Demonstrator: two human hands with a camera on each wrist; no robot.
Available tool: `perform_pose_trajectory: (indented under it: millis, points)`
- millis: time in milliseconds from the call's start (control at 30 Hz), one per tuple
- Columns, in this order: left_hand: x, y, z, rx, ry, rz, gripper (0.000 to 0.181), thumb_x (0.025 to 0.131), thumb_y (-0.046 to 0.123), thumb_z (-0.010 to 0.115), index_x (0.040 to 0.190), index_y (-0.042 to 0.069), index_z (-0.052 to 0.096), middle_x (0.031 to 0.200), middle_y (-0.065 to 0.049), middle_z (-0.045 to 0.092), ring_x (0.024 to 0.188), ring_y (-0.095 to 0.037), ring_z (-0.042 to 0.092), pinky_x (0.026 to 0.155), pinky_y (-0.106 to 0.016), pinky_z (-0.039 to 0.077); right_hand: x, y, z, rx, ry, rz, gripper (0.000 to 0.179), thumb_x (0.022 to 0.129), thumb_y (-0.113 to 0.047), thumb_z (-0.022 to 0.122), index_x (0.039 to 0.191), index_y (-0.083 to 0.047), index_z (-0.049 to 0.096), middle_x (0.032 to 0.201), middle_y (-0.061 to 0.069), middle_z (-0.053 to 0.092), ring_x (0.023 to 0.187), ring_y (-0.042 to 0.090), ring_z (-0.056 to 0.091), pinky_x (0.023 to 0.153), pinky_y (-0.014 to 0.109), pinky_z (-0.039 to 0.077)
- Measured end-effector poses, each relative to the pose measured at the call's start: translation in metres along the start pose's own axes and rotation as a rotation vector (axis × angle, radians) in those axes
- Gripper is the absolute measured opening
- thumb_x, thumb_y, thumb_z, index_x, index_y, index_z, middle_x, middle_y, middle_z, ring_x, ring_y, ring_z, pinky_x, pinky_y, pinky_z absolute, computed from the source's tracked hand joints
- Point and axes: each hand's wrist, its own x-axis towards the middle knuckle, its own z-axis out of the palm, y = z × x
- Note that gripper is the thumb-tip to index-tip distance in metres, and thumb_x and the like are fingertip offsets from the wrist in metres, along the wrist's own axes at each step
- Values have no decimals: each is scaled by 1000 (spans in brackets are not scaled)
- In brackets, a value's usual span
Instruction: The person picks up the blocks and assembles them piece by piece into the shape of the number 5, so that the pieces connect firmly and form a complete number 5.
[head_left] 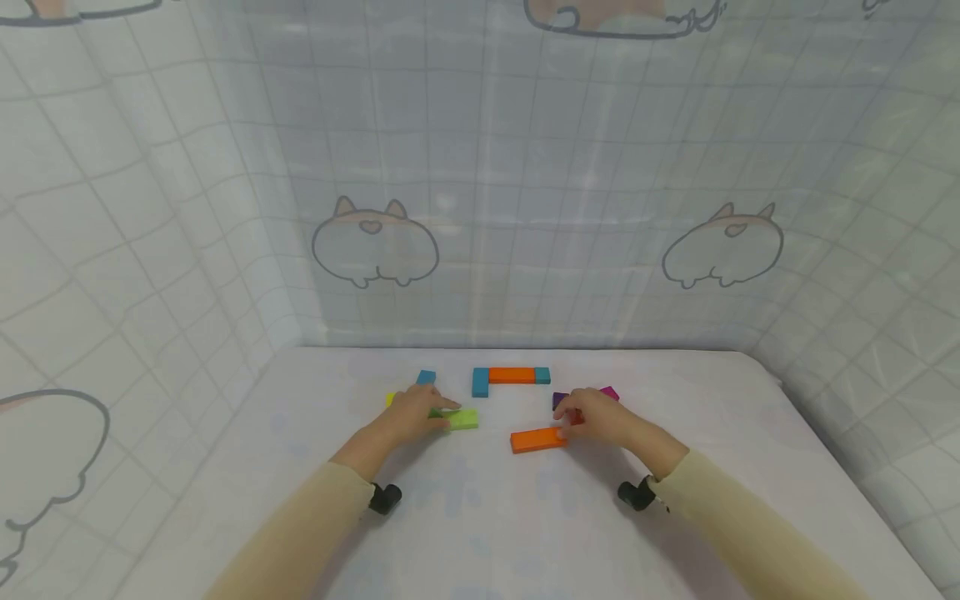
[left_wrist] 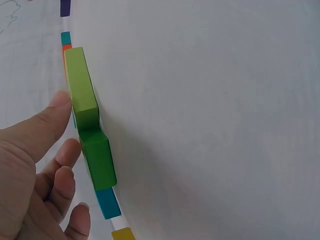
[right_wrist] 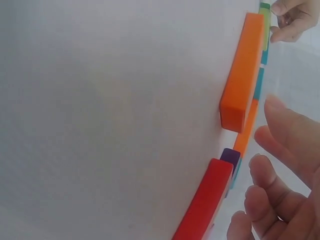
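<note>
Lime-green block [head_left: 462, 419] toward the table's [head_left: 480, 533] far edge, left hand [head_left: 408, 414] right at it, thumb by its side, fingers loosely spread! Nearer the right edge, the right hand [head_left: 600, 414], fingers relaxed, gripping nothing, hovers beside the front orange block [head_left: 534, 441] and red block [right_wrist: 205, 200].
</note>
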Motion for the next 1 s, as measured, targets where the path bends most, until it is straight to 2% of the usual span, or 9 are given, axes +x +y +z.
perform_pose_trajectory:
  millis: [267,533,867,1000]
  points:
    - [-1,-4,5,-2,7,-17,33,89,30,75,122,27,74,110,0,61,105,-21,54,82,-40,39,-4,2,6,13,7,-26,19,86,-22,81,103,-17,74,81,-5,56,81,16,52,73,28,49]
    - [-3,-2,6,-3,32,-37,30,89,28,76,119,27,75,116,-1,62,111,-23,54,88,-43,40,-4,2,11,26,5,-3,20,84,-21,82,101,-19,73,78,-4,55,78,14,52,71,27,49]
    - [-3,1,11,4,59,-62,29,87,30,78,116,26,77,108,3,63,104,-20,54,84,-39,40,-4,-1,13,22,12,5,20,83,-21,83,100,-19,72,77,-4,55,77,13,52,70,26,49]
    - [-3,3,13,5,73,-67,29,87,30,78,116,25,77,107,3,63,105,-22,55,85,-42,41,-2,-3,12,26,15,5,19,83,-21,83,100,-18,73,77,-3,56,77,14,53,70,26,49]
